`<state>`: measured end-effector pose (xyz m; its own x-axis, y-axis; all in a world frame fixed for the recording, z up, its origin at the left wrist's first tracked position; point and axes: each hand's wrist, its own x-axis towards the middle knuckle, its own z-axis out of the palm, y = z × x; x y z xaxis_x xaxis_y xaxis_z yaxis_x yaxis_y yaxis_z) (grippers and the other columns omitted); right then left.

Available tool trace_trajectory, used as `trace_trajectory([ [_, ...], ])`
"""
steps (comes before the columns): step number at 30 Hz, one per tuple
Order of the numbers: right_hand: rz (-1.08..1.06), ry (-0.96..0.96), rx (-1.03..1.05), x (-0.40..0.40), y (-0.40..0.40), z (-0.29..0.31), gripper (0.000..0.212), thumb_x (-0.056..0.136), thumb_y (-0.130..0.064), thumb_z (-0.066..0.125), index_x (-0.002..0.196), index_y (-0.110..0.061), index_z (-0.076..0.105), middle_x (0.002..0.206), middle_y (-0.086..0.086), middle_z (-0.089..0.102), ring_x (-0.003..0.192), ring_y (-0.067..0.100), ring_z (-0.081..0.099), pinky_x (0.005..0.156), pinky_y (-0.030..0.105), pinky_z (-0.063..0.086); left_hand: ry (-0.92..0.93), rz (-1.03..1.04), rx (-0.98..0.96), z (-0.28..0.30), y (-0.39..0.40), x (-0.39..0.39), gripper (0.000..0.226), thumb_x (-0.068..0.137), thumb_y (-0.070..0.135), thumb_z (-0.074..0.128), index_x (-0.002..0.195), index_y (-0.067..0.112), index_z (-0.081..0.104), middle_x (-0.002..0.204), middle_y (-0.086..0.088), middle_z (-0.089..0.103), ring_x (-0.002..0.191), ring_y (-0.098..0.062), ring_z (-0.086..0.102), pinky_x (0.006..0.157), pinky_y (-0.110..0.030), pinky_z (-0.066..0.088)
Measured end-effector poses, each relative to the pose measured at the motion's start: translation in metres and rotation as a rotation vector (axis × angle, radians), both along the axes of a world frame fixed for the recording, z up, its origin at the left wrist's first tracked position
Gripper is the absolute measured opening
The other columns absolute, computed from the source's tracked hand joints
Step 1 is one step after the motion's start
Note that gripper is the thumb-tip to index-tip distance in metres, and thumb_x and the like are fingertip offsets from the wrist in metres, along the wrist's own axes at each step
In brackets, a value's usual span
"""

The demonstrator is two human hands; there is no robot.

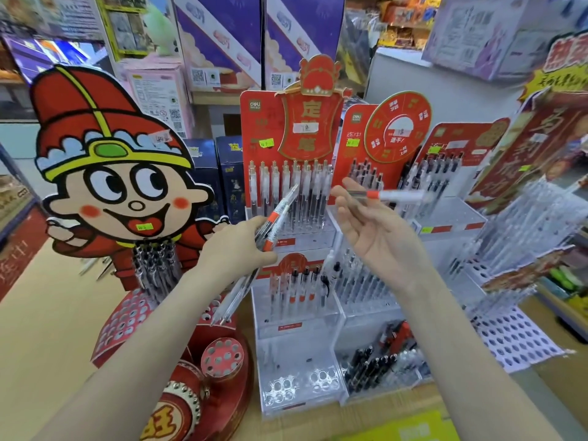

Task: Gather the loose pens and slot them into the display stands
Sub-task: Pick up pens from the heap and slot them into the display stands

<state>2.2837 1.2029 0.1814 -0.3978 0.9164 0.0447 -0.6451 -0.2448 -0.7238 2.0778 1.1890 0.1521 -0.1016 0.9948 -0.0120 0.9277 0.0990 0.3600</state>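
My left hand [237, 246] grips a bunch of clear pens with orange bands [276, 218], tips pointing up and right, their other ends sticking out below the fist. My right hand [372, 230], palm up, pinches a single clear pen with an orange band [388, 195] between thumb and fingertips; that pen lies level and points right. Both hands hover in front of a clear tiered display stand [299, 316] with a red backboard. Its upper row holds white and clear pens [292, 192], and a lower tier holds several orange-banded pens [296, 288].
A cartoon-figure cardboard stand [111, 186] with black pens and a red holed base [127, 316] is at left. More clear stands with black pens [442, 176] stand right of centre. A white holed rack [515, 335] is at far right. Boxes fill the shelves behind.
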Motion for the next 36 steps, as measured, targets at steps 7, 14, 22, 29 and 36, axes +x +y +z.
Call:
trace_trajectory([
  [7, -0.311, -0.72, 0.188, 0.0, 0.012, -0.007, 0.025, 0.093, -0.024, 0.055, 0.094, -0.002, 0.066, 0.058, -0.004, 0.05, 0.051, 0.007, 0.043, 0.05, 0.017, 0.038, 0.016, -0.01, 0.015, 0.0, -0.001, 0.0, 0.072, 0.084, 0.041, 0.063, 0.145, 0.026, 0.028, 0.09, 0.001, 0.057, 0.061, -0.014, 0.049, 0.044, -0.022, 0.037],
  [14, -0.45, -1.125, 0.416, -0.017, 0.035, -0.004, 0.006, 0.089, -0.004, 0.06, 0.084, -0.008, 0.059, 0.072, 0.01, 0.066, 0.06, 0.02, 0.064, 0.066, 0.036, 0.058, -0.075, -0.004, 0.141, -0.01, -0.005, -0.006, 0.066, 0.084, 0.041, 0.063, 0.142, 0.026, 0.034, 0.07, 0.005, 0.053, 0.053, -0.008, 0.043, 0.042, -0.023, 0.031],
  [22, -0.331, -1.523, 0.537, -0.024, 0.067, 0.001, 0.014, 0.093, -0.008, 0.054, 0.101, 0.003, 0.06, 0.078, 0.01, 0.065, 0.059, 0.012, 0.061, 0.068, 0.032, 0.056, -0.083, 0.062, 0.185, -0.02, -0.006, -0.018, 0.048, 0.08, 0.043, 0.063, 0.119, 0.017, 0.052, 0.084, -0.001, 0.055, 0.067, -0.016, 0.05, 0.044, -0.024, 0.031],
  [29, -0.186, -1.72, 0.517, -0.033, 0.073, -0.005, 0.017, 0.092, -0.012, 0.058, 0.096, 0.005, 0.057, 0.09, 0.02, 0.067, 0.079, 0.028, 0.067, 0.076, 0.04, 0.057, -0.168, -0.004, 0.192, -0.014, 0.002, -0.006, 0.017, 0.081, 0.032, 0.064, 0.084, 0.019, 0.054, 0.06, 0.007, 0.049, 0.056, -0.013, 0.047, 0.048, -0.026, 0.037],
  [36, -0.401, -1.751, 0.562, -0.034, 0.067, -0.019, 0.035, 0.089, -0.025, 0.064, 0.103, 0.006, 0.063, 0.098, 0.018, 0.066, 0.091, 0.03, 0.062, 0.076, 0.035, 0.049, -0.119, 0.014, 0.168, -0.011, 0.009, -0.009, 0.058, 0.08, 0.041, 0.064, 0.128, 0.013, 0.051, 0.091, -0.006, 0.067, 0.079, -0.023, 0.062, 0.051, -0.026, 0.04],
])
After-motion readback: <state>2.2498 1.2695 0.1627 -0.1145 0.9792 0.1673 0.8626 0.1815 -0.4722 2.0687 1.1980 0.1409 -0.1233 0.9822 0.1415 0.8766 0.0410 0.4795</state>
